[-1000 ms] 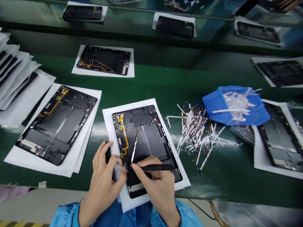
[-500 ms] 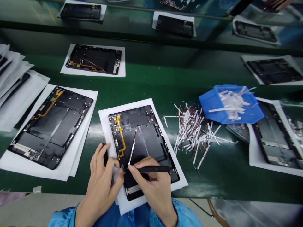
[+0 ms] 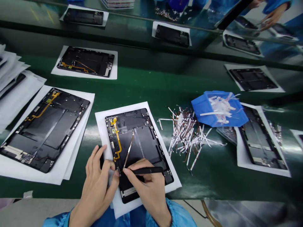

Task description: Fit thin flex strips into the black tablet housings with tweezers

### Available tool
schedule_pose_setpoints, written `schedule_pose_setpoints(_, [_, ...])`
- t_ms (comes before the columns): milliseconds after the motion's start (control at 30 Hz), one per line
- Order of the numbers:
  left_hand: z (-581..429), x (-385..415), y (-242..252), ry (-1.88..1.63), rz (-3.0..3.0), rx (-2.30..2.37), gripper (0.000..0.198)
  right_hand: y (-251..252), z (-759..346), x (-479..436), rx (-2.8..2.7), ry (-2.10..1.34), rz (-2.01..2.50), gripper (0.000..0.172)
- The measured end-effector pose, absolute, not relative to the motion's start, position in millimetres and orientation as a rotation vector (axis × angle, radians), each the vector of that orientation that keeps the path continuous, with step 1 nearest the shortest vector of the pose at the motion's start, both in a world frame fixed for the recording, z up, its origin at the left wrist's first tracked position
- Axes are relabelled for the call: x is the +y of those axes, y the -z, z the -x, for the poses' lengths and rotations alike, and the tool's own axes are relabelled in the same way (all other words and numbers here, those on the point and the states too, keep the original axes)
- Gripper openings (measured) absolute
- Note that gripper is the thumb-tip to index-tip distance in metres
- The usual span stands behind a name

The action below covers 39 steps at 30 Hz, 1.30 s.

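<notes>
The right hand [image 3: 149, 186] is gripping a black tool [image 3: 149, 170], with thumb and fingertips gathering at its front end. The left hand [image 3: 98, 181] is holding thumb and index finger narrowly together, touching the near left edge of the tablet housing [image 3: 149, 145]; whether they are pinching a small part I cannot tell. The housing is lying tilted on a white sheet [image 3: 103, 132] in front of the person. A thin strip [image 3: 129, 149] is running slantwise across its interior towards the right fingertips. The step in hand is apparently fine work at the strip's near end, and the next move is calling for a steady housing and a light touch beside the orange cable [image 3: 119, 143].

Compared with the earlier frames, both hands are keeping nearly the same pose. The loose strip pile [image 3: 184, 129] and blue bin [image 3: 201, 105] are appearing further left, as the view is shifting. Farthest off, another person's hand [image 3: 274, 17] is now showing clearly.
</notes>
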<state>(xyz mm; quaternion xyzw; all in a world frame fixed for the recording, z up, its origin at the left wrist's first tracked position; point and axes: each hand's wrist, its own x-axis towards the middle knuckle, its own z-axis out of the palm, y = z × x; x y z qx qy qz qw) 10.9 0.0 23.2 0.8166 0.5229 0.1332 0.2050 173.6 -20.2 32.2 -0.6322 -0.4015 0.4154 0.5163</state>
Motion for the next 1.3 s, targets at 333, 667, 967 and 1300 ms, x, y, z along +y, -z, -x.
schedule_pose_setpoints(333, [-13,-1,-21,-0.388,-2.348,1.478,0.004,-31,-173,-20,-0.944,-1.01,1.487,0.01])
schedule_pose_setpoints(667, [-12,-4,-22,-0.476,-2.195,1.514,0.018,-36,-174,-18,-0.951,-1.148,1.334,0.012])
schedule_pose_setpoints(967, [29,-18,-30,-0.539,-2.062,1.144,0.018,-49,-172,-26,-1.581,-0.679,1.621,0.015])
schedule_pose_setpoints(1300, [40,-28,-33,-0.557,-1.917,1.036,0.025,-35,-160,-30,-1.663,-0.616,1.638,0.018])
